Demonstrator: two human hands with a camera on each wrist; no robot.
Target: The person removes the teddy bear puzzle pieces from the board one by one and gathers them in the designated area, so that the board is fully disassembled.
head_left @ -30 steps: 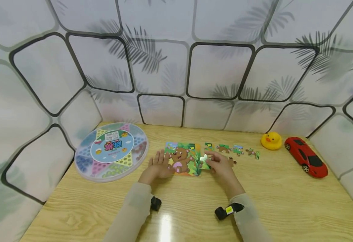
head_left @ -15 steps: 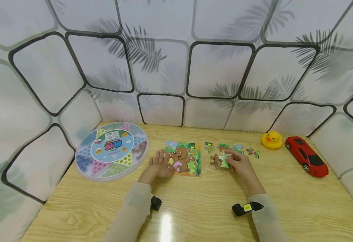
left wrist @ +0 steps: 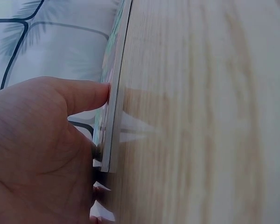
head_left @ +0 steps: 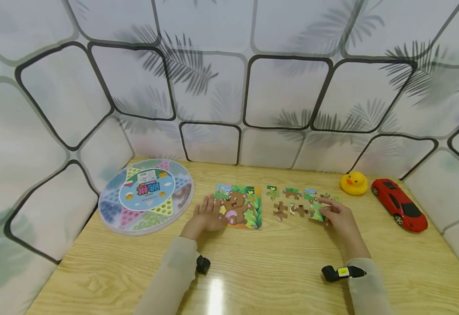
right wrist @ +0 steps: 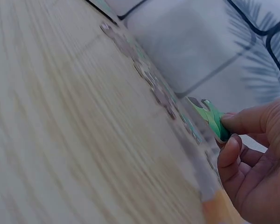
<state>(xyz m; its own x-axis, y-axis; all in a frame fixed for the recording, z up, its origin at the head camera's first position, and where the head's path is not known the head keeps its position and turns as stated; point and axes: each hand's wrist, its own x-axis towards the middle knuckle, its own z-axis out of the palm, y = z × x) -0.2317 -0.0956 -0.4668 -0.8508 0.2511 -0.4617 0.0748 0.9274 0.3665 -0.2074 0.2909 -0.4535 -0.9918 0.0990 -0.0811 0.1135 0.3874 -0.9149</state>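
A square bear puzzle board (head_left: 239, 208) lies on the table in the head view. My left hand (head_left: 205, 215) rests along its left side with the fingers extended; in the left wrist view the thumb (left wrist: 91, 95) touches the board's edge (left wrist: 113, 107). Between thumb and fingertips, my right hand (head_left: 341, 221) pinches a green puzzle piece (right wrist: 213, 122), which is tilted off the table in the right wrist view. This hand is over the right end of the lower row of loose pieces, beside a brown bear piece (head_left: 299, 210), and partly covers a piece behind it (head_left: 325, 196).
Other loose pieces (head_left: 280, 211) lie right of the board in two rows. A round Chinese checkers set (head_left: 147, 197) is at the left. A yellow rubber duck (head_left: 353, 183) and a red toy car (head_left: 398, 204) stand at the right, near the patterned back wall (head_left: 272, 148).
My right hand has carried the green piece rightward from the board's right edge, past the brown pieces, to the end of the lower row. The left hand has stayed in place.
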